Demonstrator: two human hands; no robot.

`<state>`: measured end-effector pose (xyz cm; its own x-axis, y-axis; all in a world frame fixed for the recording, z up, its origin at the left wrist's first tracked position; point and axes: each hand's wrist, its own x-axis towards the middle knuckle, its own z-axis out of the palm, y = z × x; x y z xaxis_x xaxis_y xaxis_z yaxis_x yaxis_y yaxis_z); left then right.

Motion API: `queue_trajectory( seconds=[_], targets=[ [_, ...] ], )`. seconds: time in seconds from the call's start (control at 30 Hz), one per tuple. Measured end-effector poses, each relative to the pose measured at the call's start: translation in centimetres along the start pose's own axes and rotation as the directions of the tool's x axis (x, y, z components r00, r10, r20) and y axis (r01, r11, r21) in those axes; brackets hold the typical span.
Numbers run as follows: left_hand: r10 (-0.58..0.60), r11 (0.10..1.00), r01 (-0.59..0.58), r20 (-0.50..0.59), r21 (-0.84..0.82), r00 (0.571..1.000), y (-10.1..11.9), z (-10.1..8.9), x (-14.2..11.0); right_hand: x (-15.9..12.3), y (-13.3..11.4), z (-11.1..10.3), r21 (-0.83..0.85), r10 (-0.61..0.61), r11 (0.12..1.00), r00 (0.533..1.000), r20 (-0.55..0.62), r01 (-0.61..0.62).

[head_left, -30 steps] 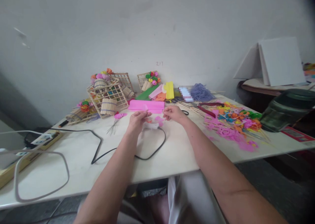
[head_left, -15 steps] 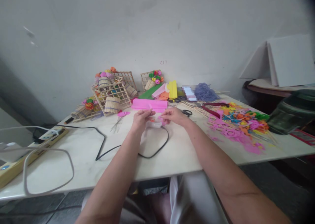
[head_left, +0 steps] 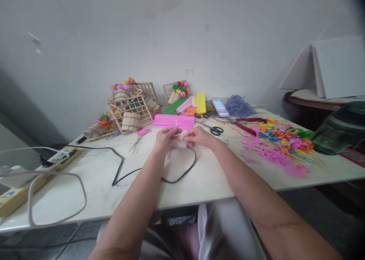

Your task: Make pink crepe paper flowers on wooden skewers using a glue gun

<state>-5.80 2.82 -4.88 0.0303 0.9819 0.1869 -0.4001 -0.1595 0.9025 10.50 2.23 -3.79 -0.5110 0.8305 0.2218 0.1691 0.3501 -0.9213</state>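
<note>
My left hand (head_left: 167, 137) is pinched closed above the table in front of me, and whatever lies between its fingertips is too small to name. Close on its right, my right hand (head_left: 198, 136) also has thumb and fingers pressed together, its contents mostly hidden. Beneath the hands, partly covered, lies a white device (head_left: 180, 144) with an orange part and a black cord (head_left: 195, 161). Just beyond them is a bright pink paper sheet (head_left: 173, 120). To the left are pink paper petals on thin stems (head_left: 142, 132). Black-handled scissors (head_left: 216, 130) rest to the right.
Stick baskets (head_left: 131, 121) with paper flowers stand back left. Folded yellow paper (head_left: 200, 103), a phone (head_left: 220, 107) and purple yarn (head_left: 239, 106) lie at the back. Red-handled pliers (head_left: 246, 127) and colourful paper scraps (head_left: 281, 142) are right. A power strip (head_left: 40, 182) is left.
My right hand's fingertips have shifted slightly; the pink piece that showed at them is now mostly hidden. My left hand stays nearly in place.
</note>
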Motion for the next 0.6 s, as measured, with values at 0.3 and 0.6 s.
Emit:
queue_trajectory(
  seconds=[0.3, 0.6],
  targets=[
    [-0.007, 1.000, 0.007, 0.016, 0.004, 1.000, 0.03, 0.16, -0.11, 0.03, -0.29, 0.27, 0.005, 0.026, 1.000, 0.999, -0.026, -0.026],
    [-0.001, 1.000, 0.001, 0.013, -0.003, 1.000, -0.15, 0.13, -0.08, -0.08, -0.60, 0.59, -0.030, 0.036, 0.999, 0.999, -0.018, -0.036]
  ],
)
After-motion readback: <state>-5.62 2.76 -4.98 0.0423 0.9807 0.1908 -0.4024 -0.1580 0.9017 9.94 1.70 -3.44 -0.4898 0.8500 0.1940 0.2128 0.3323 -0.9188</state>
